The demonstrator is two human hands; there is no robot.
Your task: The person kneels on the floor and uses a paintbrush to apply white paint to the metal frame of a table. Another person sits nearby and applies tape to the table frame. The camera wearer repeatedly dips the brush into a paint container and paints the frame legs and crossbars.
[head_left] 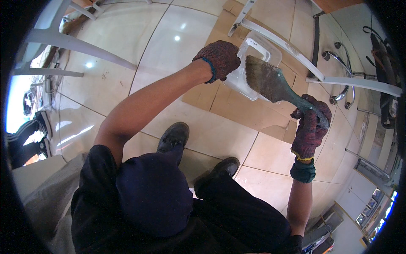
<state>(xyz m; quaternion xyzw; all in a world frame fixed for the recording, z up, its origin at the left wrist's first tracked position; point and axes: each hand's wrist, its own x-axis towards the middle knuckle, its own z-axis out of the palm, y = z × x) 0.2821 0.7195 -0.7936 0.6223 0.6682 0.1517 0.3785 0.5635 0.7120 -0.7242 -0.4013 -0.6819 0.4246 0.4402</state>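
Note:
My left hand (218, 61), in a dark reddish-brown knit glove with a teal cuff, is closed at the left edge of a translucent white plastic tub (237, 86). Its fingertips are partly hidden against the tub. A wide paintbrush (279, 86) is in my right hand (312, 127), which wears a similar glove with a yellow edge and has its fingers wrapped round the handle. The brush's broad, worn bristles point left, over the tub. Paint stains the handle grey-green. What lies inside the tub is mostly covered by the brush.
Flattened cardboard (237, 111) covers tiles under the tub. A white metal frame bar (287, 47) runs diagonally just past the tub. White chair legs (84, 48) stand at left, near another person's shoes (43, 131). A chrome chair base (344, 78) is at right.

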